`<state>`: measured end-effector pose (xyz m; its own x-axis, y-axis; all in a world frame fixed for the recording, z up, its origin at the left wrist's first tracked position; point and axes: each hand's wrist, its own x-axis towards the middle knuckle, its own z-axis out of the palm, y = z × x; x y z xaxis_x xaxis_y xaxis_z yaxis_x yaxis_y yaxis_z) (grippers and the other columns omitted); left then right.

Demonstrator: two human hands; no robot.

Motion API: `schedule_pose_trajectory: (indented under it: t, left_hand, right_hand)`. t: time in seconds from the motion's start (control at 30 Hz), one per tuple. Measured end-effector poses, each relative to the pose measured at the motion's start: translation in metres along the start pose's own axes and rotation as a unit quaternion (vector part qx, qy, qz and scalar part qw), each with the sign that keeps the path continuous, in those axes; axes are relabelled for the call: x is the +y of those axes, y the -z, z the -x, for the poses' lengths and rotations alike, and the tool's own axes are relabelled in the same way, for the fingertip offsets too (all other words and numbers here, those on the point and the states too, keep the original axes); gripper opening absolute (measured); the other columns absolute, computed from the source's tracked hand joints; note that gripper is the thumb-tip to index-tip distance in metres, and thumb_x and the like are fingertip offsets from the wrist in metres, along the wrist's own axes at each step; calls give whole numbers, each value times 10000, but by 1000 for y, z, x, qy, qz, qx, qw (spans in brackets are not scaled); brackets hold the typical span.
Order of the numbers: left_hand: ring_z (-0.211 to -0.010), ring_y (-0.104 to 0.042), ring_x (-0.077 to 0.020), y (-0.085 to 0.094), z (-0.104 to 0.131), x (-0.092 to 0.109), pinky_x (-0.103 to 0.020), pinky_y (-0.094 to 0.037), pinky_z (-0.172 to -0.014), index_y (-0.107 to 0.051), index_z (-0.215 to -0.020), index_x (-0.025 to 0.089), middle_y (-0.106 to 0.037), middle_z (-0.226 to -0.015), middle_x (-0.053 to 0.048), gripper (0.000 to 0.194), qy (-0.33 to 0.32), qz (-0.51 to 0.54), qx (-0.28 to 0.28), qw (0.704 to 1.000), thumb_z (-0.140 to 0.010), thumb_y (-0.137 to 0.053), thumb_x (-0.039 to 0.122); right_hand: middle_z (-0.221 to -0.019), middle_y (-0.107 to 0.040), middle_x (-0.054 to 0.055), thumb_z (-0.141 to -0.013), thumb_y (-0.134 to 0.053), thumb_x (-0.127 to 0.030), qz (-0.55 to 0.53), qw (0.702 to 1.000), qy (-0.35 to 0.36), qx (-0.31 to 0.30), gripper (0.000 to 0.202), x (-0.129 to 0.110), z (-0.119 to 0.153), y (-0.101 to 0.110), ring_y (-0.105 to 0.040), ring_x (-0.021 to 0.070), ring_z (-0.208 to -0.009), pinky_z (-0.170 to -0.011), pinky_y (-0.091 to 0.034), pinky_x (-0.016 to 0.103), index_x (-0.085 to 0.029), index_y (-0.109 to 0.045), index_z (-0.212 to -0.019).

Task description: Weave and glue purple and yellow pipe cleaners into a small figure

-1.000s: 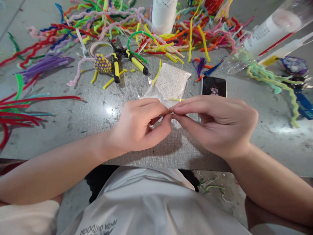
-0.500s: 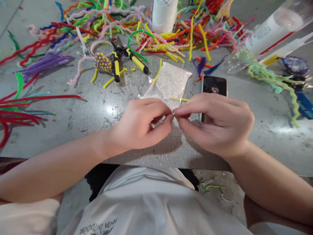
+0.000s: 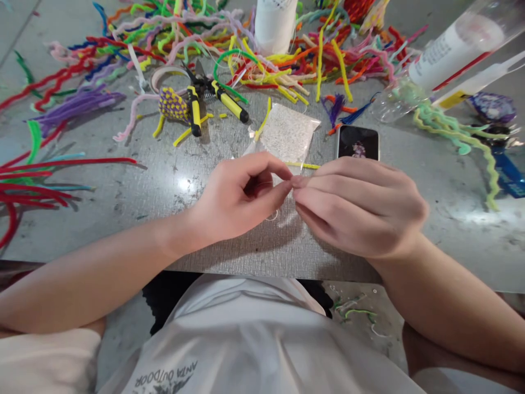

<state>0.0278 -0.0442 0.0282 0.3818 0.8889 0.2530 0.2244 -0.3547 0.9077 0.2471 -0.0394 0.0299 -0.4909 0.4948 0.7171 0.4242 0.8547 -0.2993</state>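
My left hand (image 3: 244, 191) is pinched closed at thumb and forefinger. A thin pale thread (image 3: 271, 217) loops out beneath it, and its strand seems to run into the pinch. My right hand (image 3: 359, 205) meets those fingertips with its own pressed together; whatever lies between them is too small and covered to make out. Just beyond the hands lies a clear bag of tiny white beads (image 3: 287, 131), with a piece of yellow pipe cleaner (image 3: 305, 165) at its near edge. A phone (image 3: 357, 143) is partly covered by my right hand.
Yellow-and-black pliers (image 3: 196, 112) lie beside a purple-and-yellow woven piece (image 3: 174, 104). Many coloured pipe cleaners (image 3: 172, 41) spread across the back around a white bottle (image 3: 275, 24). Red stems (image 3: 69, 166) reach in from the left. A clear plastic bottle (image 3: 455, 57) leans at right.
My right hand has turned so its back and folded fingers show more. My left forefinger has arched up, widening the gap above its thumb. The thread loop now shows under the left hand.
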Motion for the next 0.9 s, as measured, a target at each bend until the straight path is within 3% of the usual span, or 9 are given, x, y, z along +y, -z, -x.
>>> schedule_pose_trajectory:
  t: [0.13,0.23,0.33,0.43,0.53,0.63,0.73,0.77,0.9]
  left_hand:
    - [-490,-456,-83,2,-2,1,-247,-352,-470,-763,-943,211,-575,-575,61,82,-18,-44,1,999,-988,-723,268]
    - [-500,-468,-85,3,-3,0,-240,-352,-466,-758,-923,202,-602,-598,48,96,-15,-38,-3,999,-987,-710,255]
    - [-511,-471,-87,3,-3,0,-243,-348,-465,-748,-919,196,-616,-623,37,85,-5,-26,-11,1000,-978,-702,239]
    - [-509,-440,-77,4,-3,3,-256,-333,-469,-735,-929,201,-677,-708,20,70,-12,-33,-20,999,-979,-690,223]
    - [-533,-437,-82,6,-3,4,-275,-327,-478,-725,-903,209,-722,-821,-14,79,-37,-52,-20,998,-973,-688,222]
    - [-548,-438,-88,7,-4,2,-287,-319,-479,-735,-902,213,-733,-885,-36,74,-46,-54,-17,997,-960,-690,230]
    - [-539,-420,-83,8,-5,-1,-291,-316,-479,-740,-891,207,-738,-902,-38,77,-41,-44,-22,998,-945,-692,233]
    - [-535,-412,-81,8,-5,-2,-291,-314,-479,-740,-884,204,-737,-896,-35,80,-39,-44,-23,998,-942,-693,232]
    - [-542,-410,-84,8,-5,-4,-291,-317,-493,-728,-870,200,-738,-876,-32,83,-48,-57,-29,997,-938,-683,214]
  right_hand:
    - [-789,-785,-23,-870,-762,-80,9,996,78,36,220,1,-2,-4,-718,182,-707,-611,-577,336,-298,-741,-897]
    - [-775,-771,-13,-863,-753,-76,-28,998,37,43,225,-1,-3,-5,-694,184,-683,-627,-577,358,-300,-743,-889]
    - [-776,-770,-6,-844,-766,-98,-121,988,-74,56,232,-6,-3,-6,-707,205,-694,-607,-566,379,-328,-758,-876]
    - [-794,-779,-1,-807,-793,-105,-258,942,-191,101,227,-7,-3,-8,-724,205,-710,-601,-578,369,-324,-769,-865]
    - [-785,-749,-12,-807,-820,-181,-359,892,-240,137,162,-2,-5,-7,-744,200,-752,-703,-628,378,-311,-725,-830]
    - [-760,-688,-40,-840,-827,-275,-435,843,-298,109,186,10,-7,0,-769,203,-806,-838,-672,426,-312,-644,-836]
    - [-779,-671,-48,-847,-821,-285,-490,808,-320,66,204,24,-8,14,-761,197,-793,-852,-690,450,-307,-619,-868]
    - [-780,-669,-41,-848,-825,-305,-480,820,-307,59,207,29,-8,18,-750,200,-776,-830,-691,456,-301,-619,-862]
    - [-855,-721,17,-912,-806,-415,-295,921,-246,67,199,40,-9,37,-741,240,-879,-875,-662,499,-289,-660,-865]
